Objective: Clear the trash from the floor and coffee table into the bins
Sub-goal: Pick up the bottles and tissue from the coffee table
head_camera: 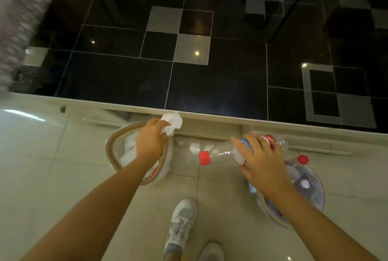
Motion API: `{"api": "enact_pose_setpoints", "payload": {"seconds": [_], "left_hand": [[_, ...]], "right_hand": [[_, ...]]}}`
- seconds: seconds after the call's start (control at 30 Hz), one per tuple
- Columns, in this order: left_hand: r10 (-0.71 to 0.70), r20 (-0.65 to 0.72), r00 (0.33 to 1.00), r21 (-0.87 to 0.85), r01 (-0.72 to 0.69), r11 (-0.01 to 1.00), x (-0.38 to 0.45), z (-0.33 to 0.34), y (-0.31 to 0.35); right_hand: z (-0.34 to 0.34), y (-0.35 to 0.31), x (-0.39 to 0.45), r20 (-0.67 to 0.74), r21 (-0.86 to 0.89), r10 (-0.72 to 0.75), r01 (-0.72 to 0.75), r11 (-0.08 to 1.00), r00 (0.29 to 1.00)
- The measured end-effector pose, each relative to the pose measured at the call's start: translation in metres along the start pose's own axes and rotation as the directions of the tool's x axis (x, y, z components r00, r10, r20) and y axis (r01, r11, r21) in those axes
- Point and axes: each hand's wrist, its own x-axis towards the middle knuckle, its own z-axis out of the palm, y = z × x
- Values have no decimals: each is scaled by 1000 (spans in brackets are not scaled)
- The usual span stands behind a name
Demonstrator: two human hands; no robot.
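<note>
**Two hands, two bins, both hands full**

Two bins stand on the pale floor tiles, one under each arm. The left hand (150,139) is closed around a crumpled white tissue (172,123), which sticks out past the fingers toward the edge of the dark tiled area. That hand hangs over the left bin (111,151), a round bin with a tan rim that already holds white paper scraps.

The right hand (261,163) grips a clear plastic bottle (222,151) around its middle, near the red and blue label. The bottle lies almost level, its red cap (204,158) pointing left into the gap between the two bins, its base toward the upper right. Under the right wrist sits the right bin (312,189), lined with clear plastic and holding more empty bottles; one of them shows a red cap at the rim and another a white cap lower down.

Beyond the hands, a pale raised step (210,116) borders a glossy floor of black and grey squares (130,76). A white sneaker (181,222) is planted between the arms, and the blurred toe of a second shoe shows at the bottom edge.
</note>
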Motion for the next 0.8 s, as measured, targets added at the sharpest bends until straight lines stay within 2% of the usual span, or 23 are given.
{"api": "enact_pose_setpoints", "payload": {"seconds": [0.1, 0.13, 0.23, 0.4, 0.47, 0.57, 0.7, 0.8], "left_hand": [[-249, 27, 968, -64, 250, 966, -23, 17, -44], [-297, 50, 954, -17, 298, 954, -28, 24, -58], [-350, 125, 929, 268, 308, 913, -35, 42, -88], [-394, 310, 865, 472, 219, 854, -35, 58, -110], [-328, 276, 904, 462, 175, 870, -37, 60, -101], [-83, 249, 965, 402, -25, 915, -44, 62, -70], [217, 309, 926, 286, -308, 907, -55, 75, -18], [253, 357, 899, 169, -328, 929, -57, 96, 25]], "right_hand": [[24, -10, -30, 11, 22, 31, -32, 999, 999], [32, -13, -38, 16, 26, 48, -48, 999, 999], [56, -22, -62, 42, 41, 123, -124, 991, 992], [83, -31, -101, 170, 28, 234, -242, 970, 957], [82, -28, -113, 212, 17, 285, -295, 955, 935], [70, -19, -122, 245, 43, 381, -402, 915, 892], [56, 4, -129, 229, 137, 545, -581, 802, 806], [61, 26, -133, 271, 297, 663, -716, 632, 698]]}}
